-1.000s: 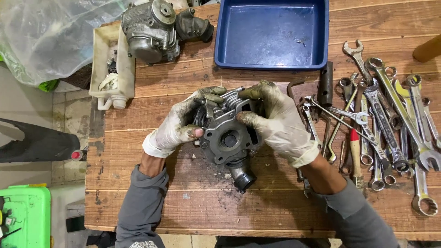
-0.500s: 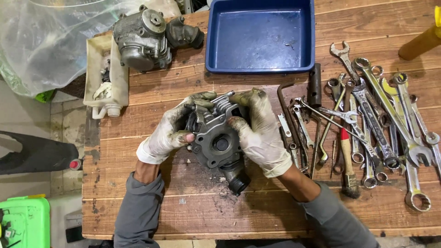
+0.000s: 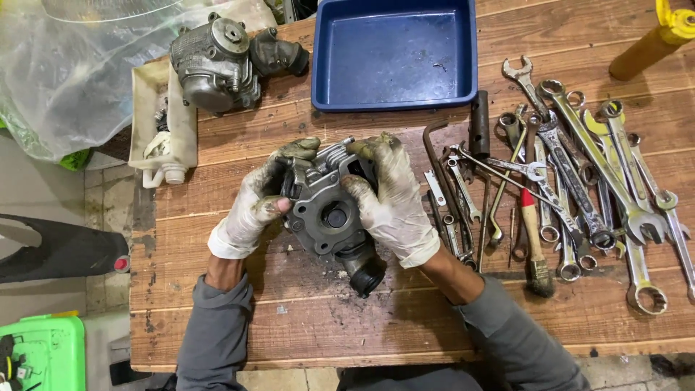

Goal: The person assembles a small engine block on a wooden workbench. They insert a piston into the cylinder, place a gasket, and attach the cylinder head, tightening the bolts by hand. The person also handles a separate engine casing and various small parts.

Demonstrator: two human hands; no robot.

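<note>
Both my hands wear dirty white gloves and grip a grey finned engine cylinder (image 3: 329, 210) over the wooden workbench (image 3: 304, 326). My left hand (image 3: 253, 206) clasps its left side, thumb on the flat face. Over the right side and top fins curls my right hand (image 3: 387, 199). A black rubber intake pipe (image 3: 364, 271) sticks out of the cylinder's lower end toward me. The round bore faces up at the camera.
A blue plastic tray (image 3: 394, 54) stands at the back. Another grey engine part (image 3: 224, 61) rests at the back left beside a white plastic container (image 3: 163, 134). Several spanners (image 3: 579, 181) and a red-handled brush (image 3: 532, 242) lie on the right. A yellow cylinder (image 3: 651, 43) stands at the far right.
The cylinder has been turned slightly in my hands. The view has shifted a little, and my hands keep the same hold.
</note>
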